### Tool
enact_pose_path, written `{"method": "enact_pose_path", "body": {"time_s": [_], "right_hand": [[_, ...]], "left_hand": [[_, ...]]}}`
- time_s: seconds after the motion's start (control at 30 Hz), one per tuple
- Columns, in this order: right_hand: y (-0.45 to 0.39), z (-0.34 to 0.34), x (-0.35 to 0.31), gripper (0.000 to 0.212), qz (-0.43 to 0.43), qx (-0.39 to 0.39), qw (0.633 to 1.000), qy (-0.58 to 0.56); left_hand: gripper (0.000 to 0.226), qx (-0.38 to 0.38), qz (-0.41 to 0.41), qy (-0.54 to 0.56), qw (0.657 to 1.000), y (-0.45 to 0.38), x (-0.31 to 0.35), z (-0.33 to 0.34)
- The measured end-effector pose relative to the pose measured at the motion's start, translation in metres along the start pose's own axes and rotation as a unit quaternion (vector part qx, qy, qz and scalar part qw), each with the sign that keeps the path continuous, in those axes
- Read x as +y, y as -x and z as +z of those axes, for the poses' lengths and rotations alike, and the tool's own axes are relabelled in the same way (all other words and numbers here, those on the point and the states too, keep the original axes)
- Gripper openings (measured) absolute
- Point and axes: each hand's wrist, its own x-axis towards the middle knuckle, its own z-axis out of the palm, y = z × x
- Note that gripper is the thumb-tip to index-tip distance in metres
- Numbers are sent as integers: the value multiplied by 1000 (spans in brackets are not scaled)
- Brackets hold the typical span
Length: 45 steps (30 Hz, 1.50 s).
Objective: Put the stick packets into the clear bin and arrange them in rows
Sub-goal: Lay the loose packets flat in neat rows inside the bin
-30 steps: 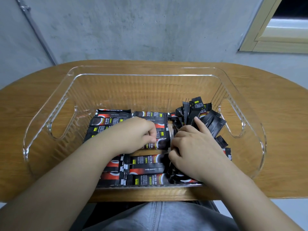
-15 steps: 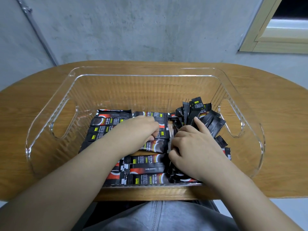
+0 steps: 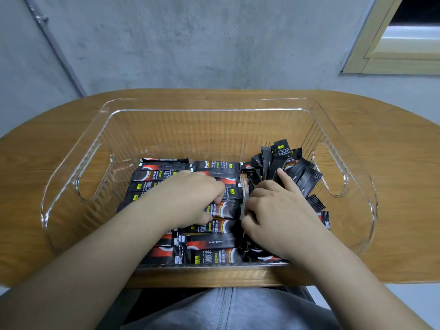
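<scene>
Oval wood table [image 3: 392, 163], grey concrete wall [image 3: 190, 44] behind; clear bin [image 3: 71, 186] on it; left hand [image 3: 190, 198] curled onto flat stick packets [image 3: 214, 253], right hand [image 3: 278, 210] gripping loose bunch [image 3: 281, 160]

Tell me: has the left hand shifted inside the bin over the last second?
Yes, slightly. The left hand has slid toward the person, judged against the clear bin, its fingertips now curling on a flat stick packet nearer the front wall.

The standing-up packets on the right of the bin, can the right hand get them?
Probably yes. The right hand already rests against the upright bunch of packets, forefinger touching one, inside the open-topped clear bin. Nothing lies between them.
</scene>
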Motion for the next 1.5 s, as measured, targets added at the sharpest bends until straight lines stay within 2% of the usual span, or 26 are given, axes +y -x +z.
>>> {"method": "enact_pose_path", "body": {"time_s": [0.3,0.57,1.1,1.2,1.37,1.5], "right_hand": [[0,0,0,42,-2,9,1000,-1],[0,2,0,38,-3,32,999,-5],[0,-2,0,47,-7,-16,1000,-3],[0,-1,0,43,-5,-2,1000,0],[0,0,0,42,-8,7,1000,-2],[1,-1,1,45,-8,-5,1000,-2]], "left_hand": [[25,-7,-4,43,999,-5,4,-2],[23,-21,-9,17,1000,-7,9,2],[19,0,-16,39,999,0,4,-1],[22,8,-10,70,997,3,3,-4],[25,-53,33,64,996,11,7,2],[21,-27,35,48,998,12,9,7]]}}
